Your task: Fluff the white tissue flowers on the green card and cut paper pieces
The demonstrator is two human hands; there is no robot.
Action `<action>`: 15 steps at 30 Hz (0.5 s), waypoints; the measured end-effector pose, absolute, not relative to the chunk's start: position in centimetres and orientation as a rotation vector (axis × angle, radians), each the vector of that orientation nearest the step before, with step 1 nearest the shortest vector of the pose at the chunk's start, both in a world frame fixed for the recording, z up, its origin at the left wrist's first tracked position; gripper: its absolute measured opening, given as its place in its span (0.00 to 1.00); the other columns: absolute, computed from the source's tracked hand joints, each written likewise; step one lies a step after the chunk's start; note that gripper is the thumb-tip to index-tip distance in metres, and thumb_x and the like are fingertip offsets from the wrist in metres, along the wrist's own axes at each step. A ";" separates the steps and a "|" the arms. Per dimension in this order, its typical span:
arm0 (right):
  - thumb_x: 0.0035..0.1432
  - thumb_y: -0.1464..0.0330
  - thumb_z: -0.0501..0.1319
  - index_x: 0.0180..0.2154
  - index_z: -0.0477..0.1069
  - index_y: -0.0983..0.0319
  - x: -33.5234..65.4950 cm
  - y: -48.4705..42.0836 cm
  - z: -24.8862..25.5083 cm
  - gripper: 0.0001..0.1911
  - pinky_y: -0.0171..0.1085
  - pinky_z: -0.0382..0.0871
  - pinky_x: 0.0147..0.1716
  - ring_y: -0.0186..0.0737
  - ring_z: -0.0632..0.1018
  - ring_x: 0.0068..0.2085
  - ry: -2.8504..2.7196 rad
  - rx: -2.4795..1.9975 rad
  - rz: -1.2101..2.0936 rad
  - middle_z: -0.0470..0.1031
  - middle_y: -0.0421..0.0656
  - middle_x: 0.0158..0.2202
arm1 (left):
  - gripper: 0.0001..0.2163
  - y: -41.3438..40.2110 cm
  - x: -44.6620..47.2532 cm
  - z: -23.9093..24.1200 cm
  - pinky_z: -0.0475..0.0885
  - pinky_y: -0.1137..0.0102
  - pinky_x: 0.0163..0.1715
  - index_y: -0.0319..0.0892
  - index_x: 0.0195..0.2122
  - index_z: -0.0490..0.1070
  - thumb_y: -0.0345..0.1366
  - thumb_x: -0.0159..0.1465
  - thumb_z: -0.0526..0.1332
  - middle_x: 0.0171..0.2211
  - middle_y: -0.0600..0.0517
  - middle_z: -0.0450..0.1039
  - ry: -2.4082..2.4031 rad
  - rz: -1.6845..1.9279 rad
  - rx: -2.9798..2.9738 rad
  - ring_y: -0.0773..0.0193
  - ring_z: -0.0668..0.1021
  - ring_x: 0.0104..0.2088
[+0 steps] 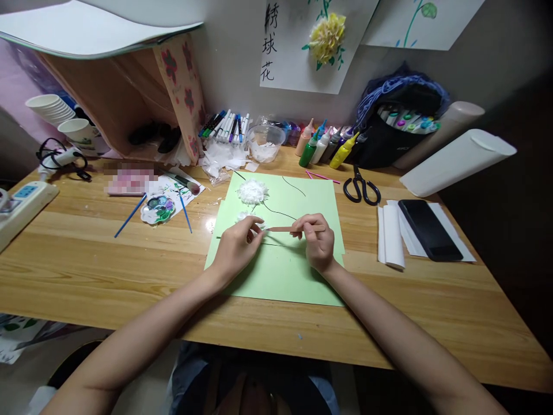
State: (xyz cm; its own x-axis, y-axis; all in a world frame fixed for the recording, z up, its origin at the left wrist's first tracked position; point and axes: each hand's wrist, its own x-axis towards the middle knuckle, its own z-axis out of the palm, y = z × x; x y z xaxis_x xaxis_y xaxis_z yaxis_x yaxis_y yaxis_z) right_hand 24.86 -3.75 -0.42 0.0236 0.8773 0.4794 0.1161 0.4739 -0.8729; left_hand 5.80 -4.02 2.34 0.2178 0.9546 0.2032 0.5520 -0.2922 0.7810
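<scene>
My right hand [319,239] is closed around a slim pinkish-brown pointed tool [283,229]; its exact kind is not clear. The tool lies almost level, its tapered tip pointing left to my left hand [239,245]. There the thumb and fingers are pinched together by the tip, and whatever small thing they hold is hidden. Both hands are over light green paper [285,276], apparently overlapping sheets. A fluffy white flower [253,191] lies on its upper left, and a second white cluster [245,217] is partly covered by my left hand. Thin dark curved lines [279,212] run across the paper.
Black-handled scissors [362,189], a phone [430,229] and a folded white paper [391,239] are to the right. Paint bottles [308,151], a clear bowl [265,144] and markers [227,125] stand behind. At left are a paint palette [158,208], brushes and a power strip [26,202].
</scene>
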 end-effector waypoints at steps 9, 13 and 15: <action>0.64 0.63 0.50 0.31 0.64 0.59 25.1 -3.6 -0.2 0.11 0.36 0.63 0.21 0.34 0.70 0.23 -1.334 -0.903 0.743 0.68 0.39 0.24 | 0.14 -4.2 6.3 2.3 0.65 0.71 0.28 0.44 0.47 0.65 0.31 0.60 0.59 0.32 0.54 0.75 1.514 0.861 1.936 0.70 0.69 0.24; 0.65 0.62 0.50 0.33 0.65 0.59 25.1 -3.6 -0.7 0.11 0.38 0.67 0.25 0.35 0.72 0.26 -1.473 -0.927 0.757 0.69 0.40 0.26 | 0.15 -4.0 6.3 1.8 0.65 0.71 0.31 0.44 0.50 0.64 0.30 0.61 0.57 0.34 0.53 0.74 1.562 0.861 2.014 0.67 0.72 0.28; 0.65 0.63 0.50 0.34 0.65 0.59 25.0 -3.6 -0.8 0.11 0.38 0.68 0.27 0.36 0.73 0.27 -1.544 -0.935 0.744 0.70 0.40 0.28 | 0.15 -3.9 6.3 1.6 0.65 0.71 0.31 0.44 0.50 0.63 0.30 0.62 0.56 0.35 0.53 0.74 1.588 0.855 2.045 0.66 0.73 0.29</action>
